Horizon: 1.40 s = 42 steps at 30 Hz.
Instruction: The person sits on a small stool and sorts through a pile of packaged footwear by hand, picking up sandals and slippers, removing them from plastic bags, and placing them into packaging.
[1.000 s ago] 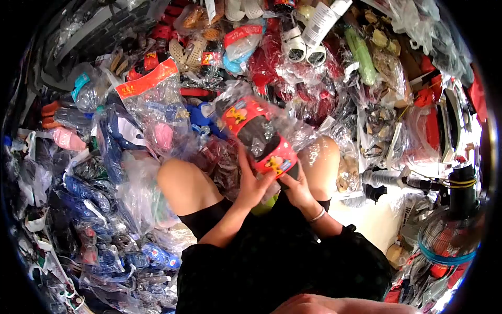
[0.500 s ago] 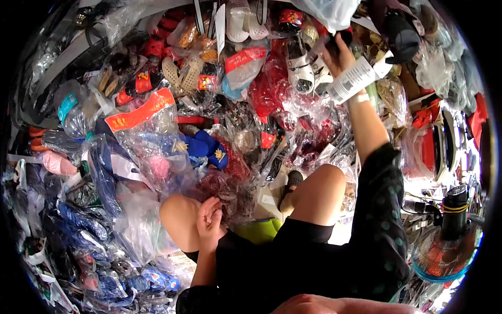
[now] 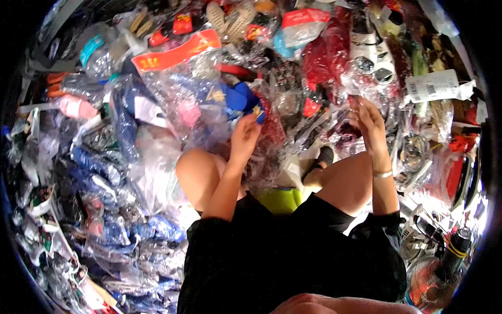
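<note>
My left hand point(image 3: 244, 137) hovers above my knee with loosely curved fingers. Just beyond it in the picture are blue slippers point(image 3: 241, 97) with gold-coloured decorations, partly under clear plastic. My right hand point(image 3: 370, 124) is raised over the wrapped goods, fingers bent and a little apart, and I make out nothing firm in it. Shiny clear plastic point(image 3: 353, 83) lies right by its fingertips, so contact is uncertain. Farther up is a pair of white-strapped shoes point(image 3: 364, 49). To the right hangs a white barcode label point(image 3: 433, 86).
Bagged footwear surrounds me, including beige clogs point(image 3: 230, 21) and a bag with an orange header point(image 3: 178, 52). Blue packets point(image 3: 167, 228) pile up at the left. A fan point(image 3: 429, 282) stands at the lower right. Between my legs is a yellow-green surface point(image 3: 280, 200).
My right hand has come back from the dark item and white plastic at the top right. My left hand has risen from beside my knee. The view has shifted leftward and tilted down.
</note>
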Motion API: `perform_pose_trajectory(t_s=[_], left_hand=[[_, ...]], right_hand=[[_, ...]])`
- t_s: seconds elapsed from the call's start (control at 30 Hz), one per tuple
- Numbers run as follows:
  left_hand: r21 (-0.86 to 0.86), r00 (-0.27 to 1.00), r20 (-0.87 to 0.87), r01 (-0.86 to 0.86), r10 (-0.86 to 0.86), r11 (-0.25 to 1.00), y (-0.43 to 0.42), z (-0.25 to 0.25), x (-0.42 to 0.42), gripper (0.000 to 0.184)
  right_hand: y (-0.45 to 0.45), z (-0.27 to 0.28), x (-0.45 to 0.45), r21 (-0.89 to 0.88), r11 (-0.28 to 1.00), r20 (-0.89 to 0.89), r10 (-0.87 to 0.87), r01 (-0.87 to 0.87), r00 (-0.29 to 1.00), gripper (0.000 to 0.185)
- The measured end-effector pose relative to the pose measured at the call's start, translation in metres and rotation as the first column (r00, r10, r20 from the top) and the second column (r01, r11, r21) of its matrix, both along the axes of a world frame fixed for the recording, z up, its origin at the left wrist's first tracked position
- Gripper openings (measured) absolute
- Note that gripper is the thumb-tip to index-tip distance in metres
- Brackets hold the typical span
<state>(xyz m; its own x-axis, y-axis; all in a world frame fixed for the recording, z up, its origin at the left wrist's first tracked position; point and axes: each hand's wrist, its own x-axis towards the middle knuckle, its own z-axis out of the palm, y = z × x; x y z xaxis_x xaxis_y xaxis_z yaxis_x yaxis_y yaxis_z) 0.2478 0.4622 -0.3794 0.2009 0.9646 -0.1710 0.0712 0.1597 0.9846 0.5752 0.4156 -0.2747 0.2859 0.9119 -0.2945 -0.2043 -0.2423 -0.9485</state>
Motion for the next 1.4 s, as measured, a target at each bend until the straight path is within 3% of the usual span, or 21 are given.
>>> perform_pose_trajectory(t_s=[0.07,0.1,0.13,0.2,0.33,0.4,0.53,0.6,0.7,0.77,0.8,0.87,0.93,1.0,1.03,1.07,1.13,1.2,1.27,1.33,1.4], left_hand=[[0.066,1.0,-0.017,0.023,-0.022,0.998,0.019,-0.029,0.007,0.036],[0.085,0.99,-0.129,0.068,-0.057,0.994,0.032,-0.036,0.006,0.04],[0.291,0.939,-0.344,0.121,-0.014,0.949,0.043,-0.042,-0.001,0.047],[0.421,0.769,-0.619,0.153,0.16,0.894,0.063,-0.047,-0.024,0.053],[0.517,0.656,-0.656,0.029,0.373,0.856,0.099,-0.024,-0.105,0.057],[0.577,0.623,-0.614,-0.066,0.485,0.814,0.104,-0.016,-0.138,0.051],[0.357,0.702,-0.64,-0.088,0.312,0.93,0.102,-0.02,-0.162,0.043],[0.099,0.782,-0.622,0.022,0.044,0.995,0.094,-0.022,-0.139,0.038],[0.305,0.815,-0.556,0.018,0.163,0.952,0.093,-0.018,-0.104,0.038],[0.467,0.756,-0.626,0.17,0.189,0.868,0.103,-0.015,-0.094,0.041],[0.534,0.729,-0.653,0.251,0.205,0.807,0.11,-0.016,-0.092,0.042],[0.516,0.665,-0.711,0.273,0.228,0.812,0.121,-0.021,-0.089,0.044],[0.499,0.601,-0.759,0.291,0.249,0.817,0.133,-0.028,-0.086,0.046],[0.315,0.532,-0.826,0.157,0.188,0.936,0.141,-0.027,-0.085,0.053],[0.266,0.36,-0.909,0.11,0.212,0.958,0.14,-0.018,-0.078,0.059],[0.267,0.36,-0.909,0.109,0.212,0.958,0.146,-0.023,-0.084,0.059],[-0.134,0.544,-0.813,0.168,-0.206,0.977,0.159,-0.043,-0.1,0.063],[0.03,0.479,-0.876,0.177,-0.059,0.984,0.144,-0.049,-0.102,0.056],[0.245,0.661,-0.75,0.251,0.019,0.936,0.127,-0.054,-0.105,0.041],[0.154,0.72,-0.693,0.2,-0.039,0.968,0.122,-0.049,-0.103,0.031],[0.195,0.79,-0.611,0.211,-0.05,0.958,0.114,-0.013,-0.093,0.025]], right_hand=[[-0.028,-0.018,-0.007,-0.058,0.998,0.016,0.04,-0.039,0.999,0.034],[-0.037,-0.022,-0.012,-0.066,0.994,-0.006,0.084,-0.084,0.996,0.032],[-0.044,-0.03,-0.016,-0.073,0.99,-0.023,0.121,-0.123,0.992,0.033],[-0.051,-0.041,-0.023,-0.111,0.967,0.022,0.232,-0.228,0.972,0.033],[-0.038,-0.072,-0.038,-0.154,0.908,0.016,0.397,-0.39,0.917,0.034],[-0.016,-0.093,-0.05,-0.185,0.872,0.15,0.481,-0.453,0.864,0.032],[0.04,-0.157,-0.099,-0.092,0.844,0.169,0.536,-0.528,0.827,0.038],[0.062,-0.219,-0.128,-0.055,0.826,0.242,0.555,-0.56,0.796,0.041],[0.081,-0.264,-0.172,-0.157,0.888,0.208,0.458,-0.433,0.864,0.04],[0.081,-0.27,-0.191,-0.5,0.847,-0.075,0.163,-0.178,0.984,0.041],[0.076,-0.266,-0.202,-0.5,0.848,-0.077,0.16,-0.177,0.984,0.041],[0.066,-0.261,-0.216,-0.552,0.828,-0.562,-0.28,-0.1,0.778,0.037],[0.068,-0.261,-0.22,-0.583,0.811,-0.493,-0.305,-0.049,0.815,0.028],[0.069,-0.234,-0.222,-0.678,0.735,-0.515,-0.488,0.014,0.705,0.029],[0.067,-0.239,-0.218,-0.678,0.735,-0.515,-0.488,0.015,0.705,0.029],[0.061,-0.259,-0.21,-0.622,0.781,-0.617,-0.447,-0.053,0.647,0.029],[0.051,-0.28,-0.195,-0.557,0.822,-0.71,-0.397,-0.119,0.582,0.029],[0.047,-0.266,-0.187,-0.455,0.887,-0.782,-0.356,-0.079,0.511,0.022],[0.038,-0.235,-0.175,-0.431,0.901,-0.75,-0.384,0.042,0.539,0.022],[0.027,-0.225,-0.151,-0.285,0.939,-0.59,-0.332,0.194,0.736,0.027],[0.02,-0.225,-0.123,-0.334,0.89,-0.523,-0.45,0.312,0.724,0.023]])
